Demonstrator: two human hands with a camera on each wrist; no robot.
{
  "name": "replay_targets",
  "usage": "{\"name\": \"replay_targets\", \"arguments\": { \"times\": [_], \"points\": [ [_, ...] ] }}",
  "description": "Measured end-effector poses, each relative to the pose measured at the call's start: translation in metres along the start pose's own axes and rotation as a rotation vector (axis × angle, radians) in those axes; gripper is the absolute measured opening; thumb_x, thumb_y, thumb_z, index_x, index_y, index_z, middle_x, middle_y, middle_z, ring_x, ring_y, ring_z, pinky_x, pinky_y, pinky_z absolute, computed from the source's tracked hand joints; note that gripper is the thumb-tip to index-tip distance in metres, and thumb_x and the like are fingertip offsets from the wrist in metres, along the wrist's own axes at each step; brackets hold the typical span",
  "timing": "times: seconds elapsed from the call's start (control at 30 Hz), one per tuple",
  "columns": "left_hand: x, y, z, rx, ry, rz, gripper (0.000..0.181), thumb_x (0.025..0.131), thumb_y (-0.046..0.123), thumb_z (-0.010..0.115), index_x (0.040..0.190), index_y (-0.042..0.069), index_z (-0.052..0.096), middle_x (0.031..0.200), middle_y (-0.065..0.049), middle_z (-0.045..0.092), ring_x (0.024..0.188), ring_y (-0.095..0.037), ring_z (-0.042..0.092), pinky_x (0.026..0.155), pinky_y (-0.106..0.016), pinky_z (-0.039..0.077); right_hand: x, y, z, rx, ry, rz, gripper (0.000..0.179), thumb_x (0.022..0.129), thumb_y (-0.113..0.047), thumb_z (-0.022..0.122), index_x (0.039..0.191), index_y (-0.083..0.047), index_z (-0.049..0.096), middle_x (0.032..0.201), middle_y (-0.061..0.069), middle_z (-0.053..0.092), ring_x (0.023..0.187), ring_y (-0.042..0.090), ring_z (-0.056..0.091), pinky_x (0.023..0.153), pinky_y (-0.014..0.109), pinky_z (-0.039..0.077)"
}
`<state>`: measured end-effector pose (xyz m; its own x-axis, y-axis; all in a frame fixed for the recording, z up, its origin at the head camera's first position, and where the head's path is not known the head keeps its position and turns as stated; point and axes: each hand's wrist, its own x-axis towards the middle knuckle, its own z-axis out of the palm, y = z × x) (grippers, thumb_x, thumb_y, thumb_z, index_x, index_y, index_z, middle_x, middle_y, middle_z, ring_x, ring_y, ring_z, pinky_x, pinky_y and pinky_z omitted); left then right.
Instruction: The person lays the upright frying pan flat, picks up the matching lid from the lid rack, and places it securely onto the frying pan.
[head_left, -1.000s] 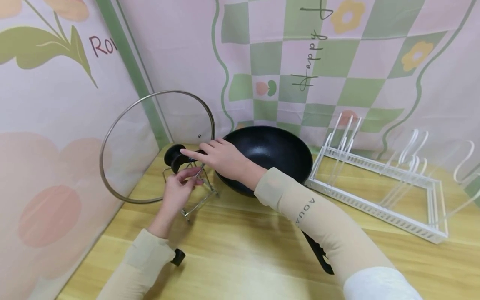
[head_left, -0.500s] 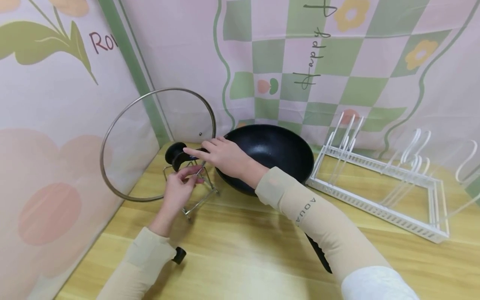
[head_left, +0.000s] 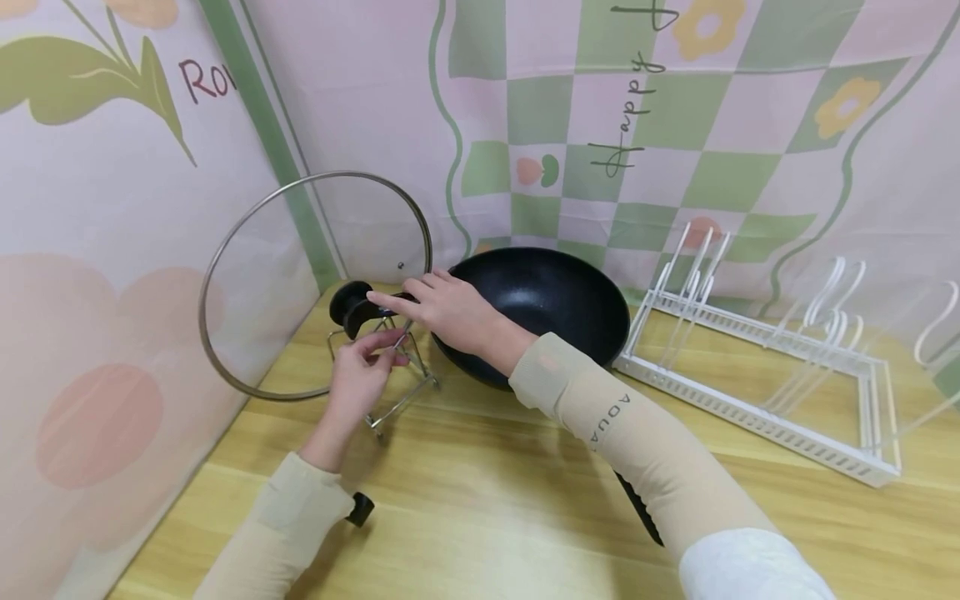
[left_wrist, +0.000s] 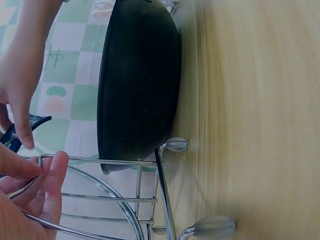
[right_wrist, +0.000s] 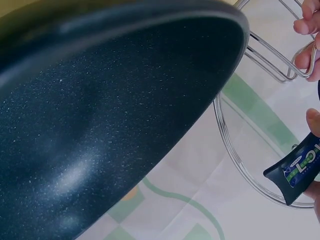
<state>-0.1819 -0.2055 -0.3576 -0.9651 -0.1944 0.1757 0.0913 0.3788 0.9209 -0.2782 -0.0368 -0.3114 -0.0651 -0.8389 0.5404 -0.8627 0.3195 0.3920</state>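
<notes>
A glass lid [head_left: 315, 258] with a metal rim stands tilted upright on a small chrome wire rack [head_left: 401, 407] at the left of the table. My right hand [head_left: 457, 312] grips the lid's black knob handle [head_left: 351, 307], its index finger stretched along the top. In the right wrist view a printed label [right_wrist: 302, 162] shows on that handle. Below it, my left hand [head_left: 358, 377] pinches the rack's top wire between thumb and fingers. The left wrist view shows the rack's bars [left_wrist: 112, 199] and rounded feet [left_wrist: 215, 227] down at the tabletop.
Right behind the right hand sits a black wok [head_left: 540, 296], its handle [head_left: 637, 504] reaching toward me under the forearm. A white slotted rack [head_left: 720, 408] with upright hooks stands at the right. Printed cloth walls [head_left: 345, 108] close off the back and left.
</notes>
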Motion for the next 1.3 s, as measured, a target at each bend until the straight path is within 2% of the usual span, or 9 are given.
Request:
{"name": "replay_targets", "arguments": {
  "times": [0.13, 0.2, 0.37, 0.63, 0.9, 1.13, 1.3],
  "points": [
    [0.0, 0.001, 0.001, 0.007, 0.002, 0.014, 0.028, 0.1, -0.004, 0.055, 0.124, -0.003, 0.071, 0.123, -0.021, 0.07, 0.086, -0.029, 0.074, 0.051, -0.017, 0.043, -0.001, 0.0, 0.0, 0.008, -0.01, 0.014, 0.06, 0.095, 0.012, 0.063, 0.147, -0.017, 0.057, 0.105, 0.01, 0.061, 0.091, 0.027, 0.064, 0.085, 0.039, 0.055],
    [0.0, 0.001, 0.002, 0.009, 0.001, 0.017, 0.028, 0.1, -0.004, 0.055, 0.124, -0.003, 0.071, 0.123, -0.021, 0.07, 0.085, -0.028, 0.074, 0.055, -0.017, 0.046, -0.001, 0.001, -0.001, 0.014, -0.011, 0.021, 0.061, 0.094, 0.013, 0.063, 0.147, -0.017, 0.057, 0.106, 0.01, 0.061, 0.093, 0.028, 0.064, 0.086, 0.04, 0.055],
    [-0.001, 0.002, 0.001, 0.015, 0.001, 0.011, 0.029, 0.1, -0.004, 0.055, 0.124, -0.003, 0.07, 0.122, -0.022, 0.07, 0.078, -0.016, 0.073, 0.053, -0.018, 0.046, -0.003, 0.001, 0.0, 0.021, 0.009, 0.027, 0.06, 0.094, 0.015, 0.061, 0.147, -0.015, 0.057, 0.106, 0.01, 0.061, 0.093, 0.028, 0.064, 0.086, 0.039, 0.054],
    [-0.001, 0.004, 0.002, 0.012, 0.014, 0.02, 0.028, 0.098, -0.006, 0.056, 0.122, -0.003, 0.072, 0.118, -0.022, 0.071, 0.074, -0.012, 0.071, 0.061, -0.017, 0.051, -0.002, 0.002, -0.002, 0.024, 0.043, 0.033, 0.061, 0.094, 0.016, 0.059, 0.146, -0.015, 0.058, 0.104, 0.011, 0.061, 0.09, 0.028, 0.062, 0.083, 0.039, 0.054],
    [-0.001, 0.004, 0.001, 0.039, 0.023, 0.036, 0.028, 0.098, -0.006, 0.055, 0.119, -0.004, 0.073, 0.113, -0.023, 0.072, 0.071, -0.009, 0.069, 0.056, -0.016, 0.048, -0.001, 0.004, -0.005, 0.019, 0.059, 0.045, 0.06, 0.095, 0.016, 0.057, 0.146, -0.016, 0.058, 0.104, 0.012, 0.062, 0.087, 0.029, 0.06, 0.084, 0.041, 0.054],
    [0.0, 0.006, 0.003, 0.065, 0.032, 0.069, 0.028, 0.095, -0.009, 0.057, 0.118, -0.005, 0.073, 0.111, -0.022, 0.073, 0.072, -0.016, 0.071, 0.051, -0.016, 0.045, -0.001, 0.006, -0.01, 0.005, 0.102, 0.058, 0.059, 0.096, 0.017, 0.053, 0.144, -0.016, 0.06, 0.103, 0.012, 0.063, 0.081, 0.031, 0.057, 0.08, 0.041, 0.054],
    [-0.003, 0.009, 0.003, 0.128, 0.048, 0.099, 0.029, 0.093, -0.01, 0.058, 0.116, -0.004, 0.074, 0.106, -0.019, 0.075, 0.072, -0.02, 0.071, 0.047, -0.017, 0.038, -0.001, 0.007, -0.013, -0.002, 0.118, 0.07, 0.059, 0.096, 0.017, 0.05, 0.144, -0.016, 0.06, 0.101, 0.011, 0.064, 0.079, 0.03, 0.056, 0.079, 0.04, 0.054]
  ]
}}
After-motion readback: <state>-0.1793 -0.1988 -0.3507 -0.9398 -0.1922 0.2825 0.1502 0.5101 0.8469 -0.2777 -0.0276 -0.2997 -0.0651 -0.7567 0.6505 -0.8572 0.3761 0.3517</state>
